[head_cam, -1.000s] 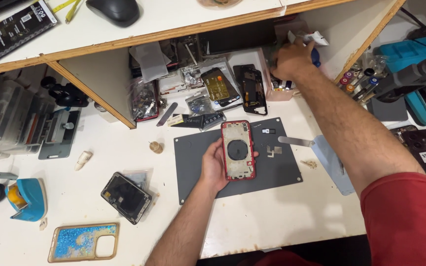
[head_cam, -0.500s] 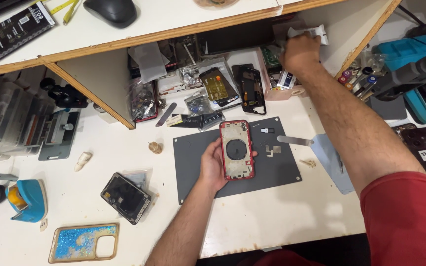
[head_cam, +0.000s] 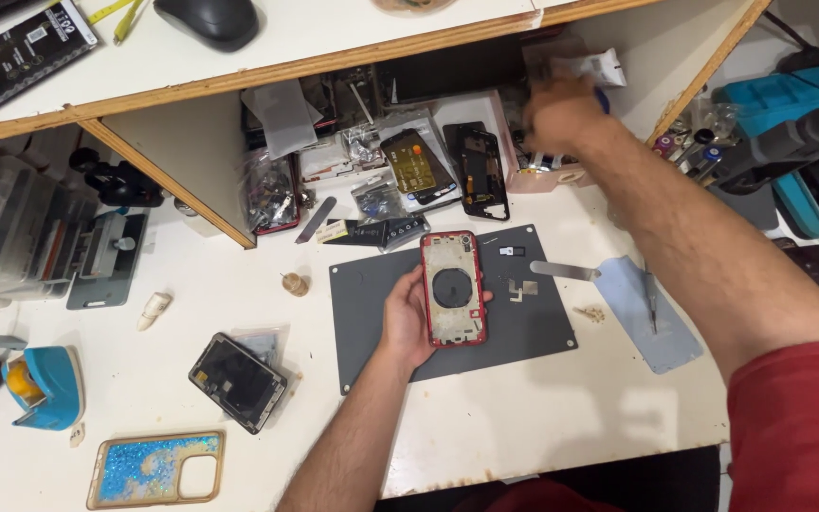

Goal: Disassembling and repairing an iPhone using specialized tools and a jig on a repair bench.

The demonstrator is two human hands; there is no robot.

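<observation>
My left hand [head_cam: 408,320] grips a red phone housing [head_cam: 453,288], opened side up, just over the dark grey work mat [head_cam: 372,322]. Inside the housing I see a round dark coil area. My right hand [head_cam: 561,114] reaches far back under the shelf, blurred by motion, with a white crumpled packet [head_cam: 591,66] just above its fingers; whether it grips anything I cannot tell. On the mat right of the housing lie a small metal bracket [head_cam: 521,288] and a flat metal pry tool [head_cam: 563,270].
A detached phone screen [head_cam: 238,381] and a glittery blue phone case [head_cam: 155,468] lie at the front left. A blue tool stand [head_cam: 47,386] sits at the left edge. Phone parts [head_cam: 478,171] and bags crowd the space under the wooden shelf [head_cam: 239,81]. A light blue cloth [head_cam: 651,313] lies right.
My right hand has shifted slightly left and down under the shelf and is now blurred. The left hand keeps the red housing in the same spot.
</observation>
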